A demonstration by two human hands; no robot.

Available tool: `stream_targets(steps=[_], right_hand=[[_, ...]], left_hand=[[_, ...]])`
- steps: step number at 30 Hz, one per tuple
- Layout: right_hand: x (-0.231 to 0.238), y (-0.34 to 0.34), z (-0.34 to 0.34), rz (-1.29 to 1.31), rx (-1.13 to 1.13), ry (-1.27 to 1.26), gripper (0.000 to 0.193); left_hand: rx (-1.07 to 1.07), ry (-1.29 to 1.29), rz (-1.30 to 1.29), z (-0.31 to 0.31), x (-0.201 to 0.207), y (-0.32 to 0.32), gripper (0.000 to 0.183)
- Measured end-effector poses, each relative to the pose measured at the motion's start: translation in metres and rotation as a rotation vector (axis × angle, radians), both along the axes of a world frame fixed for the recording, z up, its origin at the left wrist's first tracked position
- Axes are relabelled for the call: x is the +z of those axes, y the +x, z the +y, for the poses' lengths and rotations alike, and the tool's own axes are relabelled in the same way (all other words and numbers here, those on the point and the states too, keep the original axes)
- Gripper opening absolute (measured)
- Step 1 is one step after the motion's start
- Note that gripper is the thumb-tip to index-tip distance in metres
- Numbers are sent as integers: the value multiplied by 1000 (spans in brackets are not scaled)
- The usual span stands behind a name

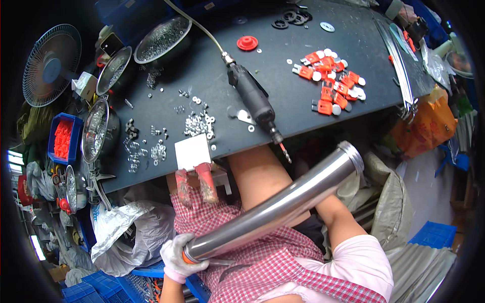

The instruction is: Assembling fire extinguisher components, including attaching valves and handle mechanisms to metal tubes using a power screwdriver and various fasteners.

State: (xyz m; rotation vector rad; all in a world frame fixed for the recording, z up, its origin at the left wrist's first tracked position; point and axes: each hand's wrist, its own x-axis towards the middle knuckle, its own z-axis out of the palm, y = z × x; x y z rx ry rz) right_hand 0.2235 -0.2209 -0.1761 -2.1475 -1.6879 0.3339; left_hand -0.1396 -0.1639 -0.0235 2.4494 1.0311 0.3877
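A long polished metal tube (273,207) lies slantwise across my lap, its ringed upper end toward the right. My left hand (181,256), in a white glove, is closed around the lower end. Some orange shows beside its fingers, and a thin grey rod (222,262) sticks out next to them; I cannot make out what either belongs to. My right forearm (329,209) passes behind the tube near its upper end, so that hand and its fingers are hidden. A black power screwdriver (252,98) on a hose lies on the table, its bit reaching past the front edge.
On the dark table (283,60) are red-and-white plastic parts (333,81), small metal nuts (199,123), a red round piece (247,43) and metal bowls (162,40). A white plate (192,151) with red handles (206,183) sits at the front edge. Metal strips (396,60) lie at right.
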Motion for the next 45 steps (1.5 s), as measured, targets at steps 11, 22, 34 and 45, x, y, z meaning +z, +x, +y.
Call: stream_targets(steps=[11, 22, 34, 45], right_hand=[[-80, -26, -123, 1167, -275, 303, 33], [152, 61, -153, 768, -184, 375, 72], [221, 66, -171, 206, 414, 555, 62], [246, 50, -185, 347, 344, 245, 65]], left_hand=[[-160, -131, -64, 15, -12, 14, 61], [-254, -296, -24, 31, -19, 30, 56], [-329, -772, 186, 95, 6, 17, 67], [-405, -802, 199, 91, 11, 26, 66]])
